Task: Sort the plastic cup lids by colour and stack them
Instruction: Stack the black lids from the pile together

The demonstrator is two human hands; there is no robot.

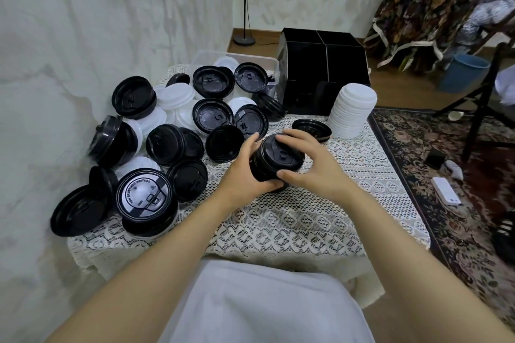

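Left hand (243, 172): curled round black lid stack (274, 160), lower left side.
Right hand (313, 166): fingers clasping same stack from right.
Stack location: over lace tablecloth (306, 220), mid-table.
White lid stack (352, 111): upright, far right.
Loose lids (167, 136): heaped at left.

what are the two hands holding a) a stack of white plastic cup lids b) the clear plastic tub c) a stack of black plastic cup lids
c: left hand and right hand both grip the short stack of black plastic cup lids; the tall stack of white plastic cup lids stands untouched.
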